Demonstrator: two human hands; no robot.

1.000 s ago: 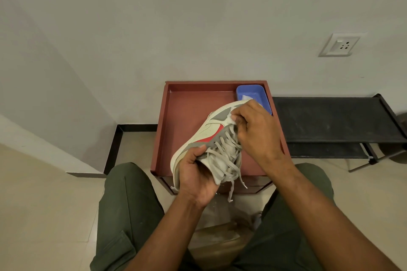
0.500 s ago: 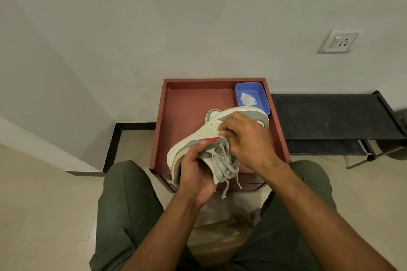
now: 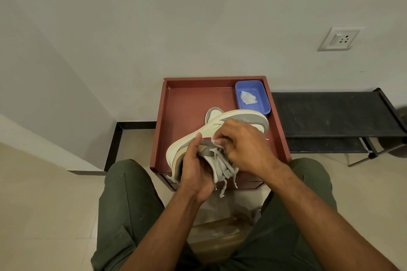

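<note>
My left hand [image 3: 193,171] is gripping the cream-and-grey laced sneaker [image 3: 222,126] while my right hand [image 3: 244,147] is pinching a small white wipe [image 3: 217,141], likely scrubbing toward 1 o'clock next.

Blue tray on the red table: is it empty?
No, a crumpled white wad lies inside the blue tray, in the red table's far right corner.
</note>
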